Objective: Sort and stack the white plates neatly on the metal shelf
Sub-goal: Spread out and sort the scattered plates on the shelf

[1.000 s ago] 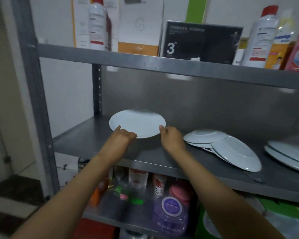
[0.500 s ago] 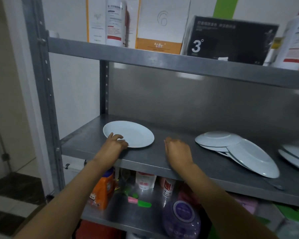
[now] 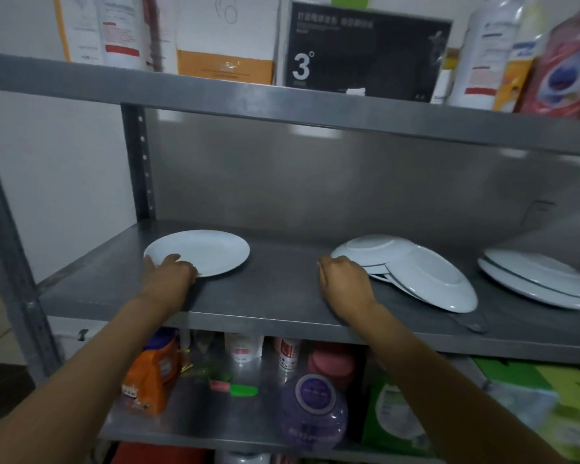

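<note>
We see a single white plate [image 3: 200, 251] lying flat at the left of the metal shelf [image 3: 282, 296]. The left hand [image 3: 169, 279] rests on its near rim, fingers laid over the edge, not clearly curled round it. The right hand [image 3: 345, 283] sits just beside a messy plate pile [image 3: 406, 266] mid-shelf (upside-down plates, one tilted), fingers loosely curled, holding nothing we can make out. Another plate stack [image 3: 539, 279] lies far right. A black box [image 3: 365, 51] stands on the shelf above.

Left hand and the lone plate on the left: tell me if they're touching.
Touching. The head view shows the left hand resting over the near rim of the lone plate, fingers overlapping its edge with no gap.
</note>
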`<state>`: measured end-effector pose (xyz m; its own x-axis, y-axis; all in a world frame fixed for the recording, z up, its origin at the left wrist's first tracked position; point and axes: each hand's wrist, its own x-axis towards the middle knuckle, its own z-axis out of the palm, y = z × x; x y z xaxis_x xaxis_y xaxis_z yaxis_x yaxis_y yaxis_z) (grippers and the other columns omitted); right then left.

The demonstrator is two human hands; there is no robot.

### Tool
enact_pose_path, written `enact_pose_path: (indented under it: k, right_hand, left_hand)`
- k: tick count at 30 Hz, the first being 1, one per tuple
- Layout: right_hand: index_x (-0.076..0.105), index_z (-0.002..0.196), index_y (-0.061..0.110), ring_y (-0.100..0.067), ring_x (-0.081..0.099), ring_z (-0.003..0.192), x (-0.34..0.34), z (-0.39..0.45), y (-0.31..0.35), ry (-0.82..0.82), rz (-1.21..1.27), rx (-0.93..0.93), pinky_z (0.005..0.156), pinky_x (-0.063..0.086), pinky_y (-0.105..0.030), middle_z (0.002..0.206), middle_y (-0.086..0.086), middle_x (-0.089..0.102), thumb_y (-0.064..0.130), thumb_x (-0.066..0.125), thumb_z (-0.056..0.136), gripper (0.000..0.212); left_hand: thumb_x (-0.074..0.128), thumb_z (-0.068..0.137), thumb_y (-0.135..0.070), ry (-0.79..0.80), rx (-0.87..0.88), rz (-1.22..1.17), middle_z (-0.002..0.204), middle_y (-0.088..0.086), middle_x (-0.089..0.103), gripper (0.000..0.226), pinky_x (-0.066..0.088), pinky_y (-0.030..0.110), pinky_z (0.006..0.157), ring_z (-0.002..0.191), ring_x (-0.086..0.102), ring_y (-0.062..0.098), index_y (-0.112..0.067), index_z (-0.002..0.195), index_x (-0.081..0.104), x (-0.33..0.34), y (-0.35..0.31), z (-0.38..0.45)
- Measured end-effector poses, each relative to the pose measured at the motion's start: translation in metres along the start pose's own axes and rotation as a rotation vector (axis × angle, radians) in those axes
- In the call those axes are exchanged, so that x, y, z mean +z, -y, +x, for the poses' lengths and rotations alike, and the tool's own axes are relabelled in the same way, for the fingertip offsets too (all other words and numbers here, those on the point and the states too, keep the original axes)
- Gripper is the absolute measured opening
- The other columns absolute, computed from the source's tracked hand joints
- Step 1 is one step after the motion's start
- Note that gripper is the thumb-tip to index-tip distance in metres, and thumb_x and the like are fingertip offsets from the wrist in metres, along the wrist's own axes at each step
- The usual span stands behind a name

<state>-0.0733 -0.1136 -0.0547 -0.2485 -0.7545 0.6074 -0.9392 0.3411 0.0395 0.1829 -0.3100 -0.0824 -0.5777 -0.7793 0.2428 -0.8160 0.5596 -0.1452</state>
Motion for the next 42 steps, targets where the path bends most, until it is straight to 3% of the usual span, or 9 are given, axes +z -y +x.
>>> enact_pose_path:
  k: [3,6,10,15,20,24,30,37,42]
  right_hand:
    - [0.061,0.081,0.005,-0.035,0.059,0.075,-0.005,0.003,-0.03,0.008,-0.034,0.027,0.058,0.031,-0.033,0.077,-0.016,0.065,0.002,0.051,0.086,0.012]
    - [0.06,0.078,0.004,-0.034,0.058,0.075,-0.006,0.001,-0.063,-0.061,0.004,0.074,0.057,0.033,-0.032,0.075,-0.015,0.064,0.0,0.051,0.084,0.011]
    - [0.066,0.096,0.003,-0.035,0.059,0.089,-0.003,-0.001,-0.099,-0.155,0.059,0.069,0.068,0.041,-0.032,0.09,-0.015,0.068,-0.002,0.055,0.079,0.02]
    - [0.052,0.13,0.012,-0.032,0.047,0.121,0.007,0.014,-0.119,0.072,0.069,-0.012,0.104,0.033,-0.035,0.129,-0.013,0.057,0.005,0.056,0.082,0.049]
    - [0.021,0.15,0.016,-0.027,0.006,0.147,0.0,0.033,-0.118,0.416,-0.007,0.049,0.119,0.005,-0.045,0.158,-0.013,0.013,0.008,0.053,0.083,0.074]
    - [0.011,0.152,0.018,-0.021,0.0,0.148,0.0,0.042,-0.123,0.558,0.033,0.123,0.118,-0.002,-0.049,0.16,-0.008,0.009,0.011,0.048,0.083,0.079]
    - [0.026,0.148,0.019,-0.027,0.028,0.14,-0.004,0.049,-0.12,0.652,-0.022,0.114,0.117,0.013,-0.049,0.151,-0.007,0.033,0.013,0.048,0.086,0.066]
    - [0.053,0.111,0.02,-0.027,0.055,0.104,-0.003,0.037,-0.111,0.426,-0.189,-0.037,0.093,0.034,-0.039,0.112,-0.005,0.062,0.009,0.051,0.084,0.03]
    - [0.055,0.117,0.019,-0.026,0.054,0.11,-0.004,0.031,-0.107,0.341,-0.218,-0.111,0.094,0.036,-0.04,0.121,-0.006,0.06,0.005,0.049,0.084,0.035]
  left_hand:
    - [0.051,0.092,-0.029,-0.047,0.036,-0.046,0.151,-0.003,0.033,0.046,0.008,0.064,0.112,0.144,0.016,0.021,-0.025,0.137,0.045,-0.015,-0.036,0.003]
    - [0.049,0.09,-0.035,-0.147,0.13,-0.095,0.153,0.0,0.03,0.05,0.008,0.064,0.111,0.145,0.014,0.021,-0.02,0.138,0.043,-0.029,-0.083,0.006]
    - [0.047,0.093,-0.029,-0.2,0.257,-0.2,0.155,0.004,0.026,0.054,0.009,0.059,0.113,0.145,0.013,0.022,-0.013,0.143,0.035,-0.051,-0.145,0.006]
    - [0.05,0.091,-0.026,-0.2,0.272,-0.308,0.157,0.001,0.021,0.055,0.011,0.058,0.114,0.146,0.011,0.019,-0.015,0.142,0.036,-0.053,-0.192,0.004]
    - [0.047,0.093,-0.026,-0.172,0.319,-0.334,0.158,0.001,0.018,0.052,0.008,0.058,0.114,0.146,0.008,0.018,-0.016,0.143,0.035,-0.049,-0.204,0.013]
    - [0.037,0.099,-0.027,-0.194,0.29,-0.436,0.157,0.0,0.024,0.044,0.009,0.058,0.115,0.146,0.012,0.017,-0.017,0.142,0.037,-0.045,-0.202,0.021]
    - [0.03,0.102,-0.033,-0.191,0.251,-0.516,0.155,0.001,0.027,0.047,0.01,0.054,0.116,0.145,0.013,0.017,-0.016,0.146,0.032,-0.039,-0.193,0.021]
    - [0.025,0.102,-0.04,-0.23,0.2,-0.586,0.153,0.002,0.031,0.048,0.014,0.051,0.116,0.144,0.016,0.018,-0.015,0.141,0.038,-0.032,-0.185,0.013]
    - [0.026,0.102,-0.037,-0.243,0.192,-0.597,0.152,0.002,0.033,0.045,0.016,0.052,0.115,0.143,0.02,0.019,-0.016,0.138,0.043,-0.036,-0.181,0.006]
